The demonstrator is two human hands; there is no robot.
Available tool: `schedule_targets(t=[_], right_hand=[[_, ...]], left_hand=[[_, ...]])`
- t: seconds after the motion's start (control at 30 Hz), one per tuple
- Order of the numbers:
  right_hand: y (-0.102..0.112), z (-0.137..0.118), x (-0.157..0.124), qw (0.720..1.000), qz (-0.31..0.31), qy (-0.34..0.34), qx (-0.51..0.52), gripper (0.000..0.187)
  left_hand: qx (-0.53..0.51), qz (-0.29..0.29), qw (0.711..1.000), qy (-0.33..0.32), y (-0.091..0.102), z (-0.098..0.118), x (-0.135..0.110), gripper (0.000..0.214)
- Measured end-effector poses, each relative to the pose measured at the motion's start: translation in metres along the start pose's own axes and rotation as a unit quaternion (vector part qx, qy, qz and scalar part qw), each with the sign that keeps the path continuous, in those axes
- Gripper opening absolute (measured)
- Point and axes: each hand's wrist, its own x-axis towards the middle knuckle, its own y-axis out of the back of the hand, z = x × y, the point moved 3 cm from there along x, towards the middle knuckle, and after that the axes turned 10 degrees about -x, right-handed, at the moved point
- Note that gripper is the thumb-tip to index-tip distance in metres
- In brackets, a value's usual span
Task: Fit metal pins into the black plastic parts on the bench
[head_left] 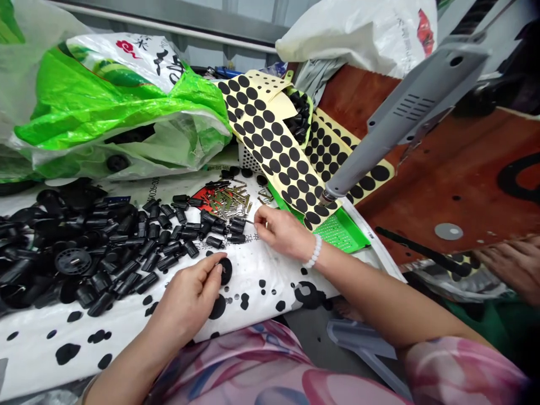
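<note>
My left hand (194, 295) pinches a round black plastic disc (226, 271) by its edge, between thumb and fingers, just above the white sheet (257, 281). My right hand (283, 232), with a white bead bracelet at the wrist, is closed in a pinch beside the small parts. A short thin piece (250, 222), metal-looking, sticks out from its fingertips; most of it is hidden. Left of that hand lie black ribbed cylindrical plastic parts (192, 229). A pile of small metal strips (231, 199) lies just beyond them.
A heap of black parts (73, 261) covers the left side. Green and white bags (126, 101) stand behind it. Sheets of black round stickers (270, 140) lean over a green tray (343, 230). A grey machine arm (405, 112) slants in from the right, where another person's hand (512, 267) shows.
</note>
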Motion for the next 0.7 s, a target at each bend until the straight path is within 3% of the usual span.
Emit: schedule_targets(t=[0.13, 0.23, 0.4, 0.5, 0.7], right_hand=[[0.003, -0.009, -0.022, 0.993, 0.041, 0.029, 0.102, 0.008], [0.003, -0.014, -0.035, 0.972, 0.112, 0.058, 0.200, 0.009], [-0.009, -0.015, -0.046, 0.966, 0.153, 0.042, 0.206, 0.014], [-0.017, -0.015, -0.049, 0.965, 0.150, 0.024, 0.215, 0.015], [-0.025, -0.024, -0.053, 0.962, 0.125, 0.068, 0.234, 0.016]], left_hand=[[-0.090, 0.005, 0.995, 0.035, -0.003, 0.009, 0.005, 0.055], [-0.077, 0.008, 0.996, 0.035, -0.006, 0.009, 0.007, 0.055], [0.094, 0.008, 0.993, -0.071, -0.010, 0.009, 0.007, 0.042], [0.194, 0.028, 0.972, -0.133, -0.009, 0.014, 0.007, 0.040], [0.302, 0.089, 0.929, -0.193, -0.007, 0.024, 0.003, 0.039]])
